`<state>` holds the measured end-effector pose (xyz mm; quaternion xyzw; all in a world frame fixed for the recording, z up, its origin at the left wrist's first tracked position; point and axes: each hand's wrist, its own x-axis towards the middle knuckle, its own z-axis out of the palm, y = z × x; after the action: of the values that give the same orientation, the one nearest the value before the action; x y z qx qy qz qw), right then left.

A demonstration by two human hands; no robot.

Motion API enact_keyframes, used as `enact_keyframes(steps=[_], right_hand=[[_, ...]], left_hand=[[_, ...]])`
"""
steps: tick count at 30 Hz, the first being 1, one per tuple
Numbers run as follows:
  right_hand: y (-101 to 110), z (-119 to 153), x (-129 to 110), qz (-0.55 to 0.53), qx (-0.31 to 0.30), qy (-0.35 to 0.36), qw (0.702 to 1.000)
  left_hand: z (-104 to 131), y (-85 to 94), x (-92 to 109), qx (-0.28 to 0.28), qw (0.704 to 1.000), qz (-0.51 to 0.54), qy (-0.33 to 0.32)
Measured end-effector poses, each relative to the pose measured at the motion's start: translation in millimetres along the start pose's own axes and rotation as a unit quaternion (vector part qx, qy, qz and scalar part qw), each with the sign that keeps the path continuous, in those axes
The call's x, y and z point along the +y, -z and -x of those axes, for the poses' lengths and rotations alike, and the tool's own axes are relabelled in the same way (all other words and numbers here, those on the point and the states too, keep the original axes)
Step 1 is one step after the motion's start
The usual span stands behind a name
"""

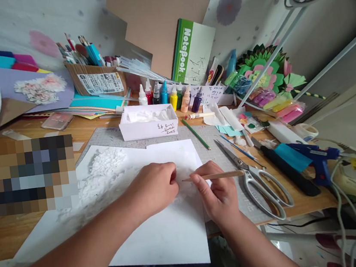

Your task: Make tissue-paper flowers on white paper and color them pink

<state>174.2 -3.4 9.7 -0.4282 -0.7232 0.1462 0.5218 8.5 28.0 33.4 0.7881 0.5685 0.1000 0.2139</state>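
Note:
My right hand (219,193) is closed round a wooden pencil (223,174), held nearly level, its dark point toward the left. Just left of that point, my left hand (156,186) is curled with its fingertips turned away, so whatever it may pinch is hidden. Both hands are over a large white sheet of paper (165,243). A raised patch of small white crumpled pieces (108,161) covers the upper left of the sheet, with a greyish textured band running beside my left forearm. Behind the sheet stands a white box (148,130) with white, tissue-like pieces inside.
Silver scissors (262,184), a black-handled knife (291,171) and a blue glue gun (317,155) lie at the right. A green pencil (196,134) rests on the grey cutting mat (100,138). Several paint bottles (173,98) stand behind the box. A blurred patch hides the left side.

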Motion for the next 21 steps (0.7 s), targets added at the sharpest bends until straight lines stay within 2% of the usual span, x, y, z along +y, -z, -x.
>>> enact_keyframes(steps=[6, 9, 13, 17, 19, 21], right_hand=[[-5, 1, 4, 0.036, -0.051, -0.004, 0.998], [-8, 0, 7, 0.046, -0.068, -0.018, 0.996], [-11, -3, 6, 0.088, -0.098, -0.001, 0.991], [-14, -3, 4, 0.111, -0.107, 0.023, 0.988], [-15, -4, 7, 0.066, -0.1, -0.03, 0.992], [-17, -7, 13, -0.039, -0.081, -0.147, 0.985]], left_hand=[[-1, -0.7, 2, -0.005, 1.0, 0.011, 0.004], [5, 6.1, 2, 0.011, 0.999, 0.045, 0.003], [25, 26.3, -6, 0.111, 0.987, 0.114, -0.015], [61, 41.5, -21, 0.214, 0.97, 0.108, -0.047], [84, 40.1, -29, 0.249, 0.963, 0.082, -0.065], [106, 32.0, -39, 0.27, 0.958, 0.06, -0.076]])
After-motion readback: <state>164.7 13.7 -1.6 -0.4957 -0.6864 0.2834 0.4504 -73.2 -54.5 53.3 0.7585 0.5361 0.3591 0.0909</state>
